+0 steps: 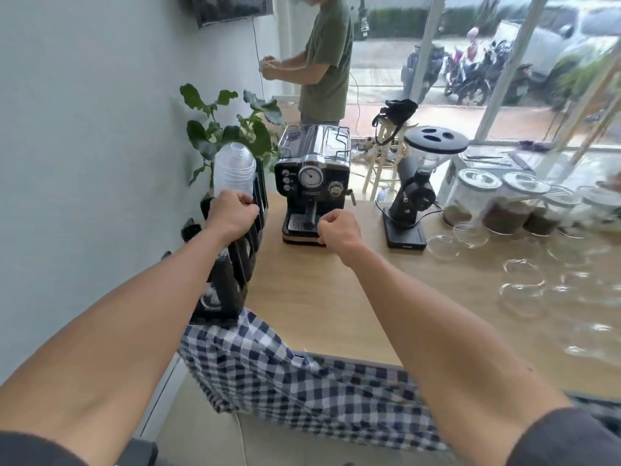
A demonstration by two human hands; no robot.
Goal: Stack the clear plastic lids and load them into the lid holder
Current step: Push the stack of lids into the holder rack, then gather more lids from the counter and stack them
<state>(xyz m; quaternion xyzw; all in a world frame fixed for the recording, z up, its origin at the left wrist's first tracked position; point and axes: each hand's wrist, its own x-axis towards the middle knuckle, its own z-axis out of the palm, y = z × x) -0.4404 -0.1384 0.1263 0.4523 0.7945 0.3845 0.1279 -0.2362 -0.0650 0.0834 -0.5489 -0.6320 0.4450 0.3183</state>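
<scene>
A stack of clear dome lids [234, 169] stands upright at the far end of the black lid holder [235, 264], which runs along the left edge of the wooden counter. My left hand [232, 213] is closed around the bottom of that stack, just above the holder. My right hand [337, 228] hovers as a fist in front of the espresso machine, with nothing visible in it. Several loose clear lids [521, 284] lie spread over the right side of the counter.
A black espresso machine [314, 183] and a coffee grinder [415, 196] stand at the back of the counter [336, 297]. Glass jars [507, 203] sit at the back right. A potted plant [228, 126] is behind the holder. A person [322, 58] stands beyond the counter.
</scene>
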